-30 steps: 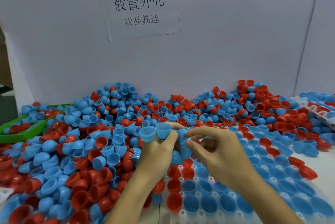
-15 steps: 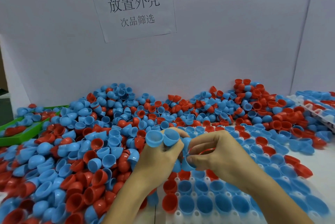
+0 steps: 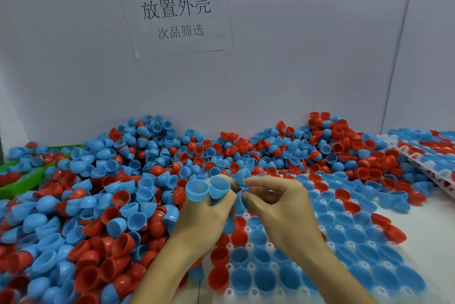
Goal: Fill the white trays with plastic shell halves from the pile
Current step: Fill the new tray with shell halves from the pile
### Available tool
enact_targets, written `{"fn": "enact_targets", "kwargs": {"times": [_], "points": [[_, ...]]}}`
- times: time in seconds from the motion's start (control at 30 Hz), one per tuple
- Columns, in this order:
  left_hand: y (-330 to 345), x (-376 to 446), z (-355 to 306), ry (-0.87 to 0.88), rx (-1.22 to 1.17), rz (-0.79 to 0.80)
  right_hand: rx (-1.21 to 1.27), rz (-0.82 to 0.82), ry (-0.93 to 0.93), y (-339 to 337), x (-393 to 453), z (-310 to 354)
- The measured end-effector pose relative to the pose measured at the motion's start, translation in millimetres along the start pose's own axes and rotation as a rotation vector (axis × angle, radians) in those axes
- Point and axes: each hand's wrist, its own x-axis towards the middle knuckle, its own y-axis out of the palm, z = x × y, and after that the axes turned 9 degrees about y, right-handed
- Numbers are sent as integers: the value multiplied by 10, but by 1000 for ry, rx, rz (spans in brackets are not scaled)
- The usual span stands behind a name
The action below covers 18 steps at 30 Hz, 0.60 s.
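Now the right hand (image 3: pixel 278 207) pinches a blue shell (image 3: pixel 242 177) raised higher than before; the left hand (image 3: pixel 206 215) still grips blue shells (image 3: pixel 208 189).

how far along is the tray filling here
Done: most pockets of the near white tray hold blue or red shells, and a second tray at right looks filled. In hand: the left hand grips several blue shells; the right hand pinches one. Left: a few front pockets and a big pile.
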Motion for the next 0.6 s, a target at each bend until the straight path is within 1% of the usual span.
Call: {"fn": "enact_targets", "kwargs": {"times": [0.13, 0.27, 0.37, 0.47, 0.6], "points": [[-49, 23, 22, -51, -59, -73, -81, -10, -57, -190, 47, 107], [-56, 27, 45, -69, -58, -117, -283, 15, -74, -719, 50, 292], [-42, 28, 33, -56, -90, -133, -538, 57, -7, -1218, -41, 404], [-39, 31, 17, -34, -101, -133, -790, 5, 72, -1691, -158, 428], [-28, 23, 5, -28, -86, -132, -964, -32, 234, -2118, -350, 311]]}}
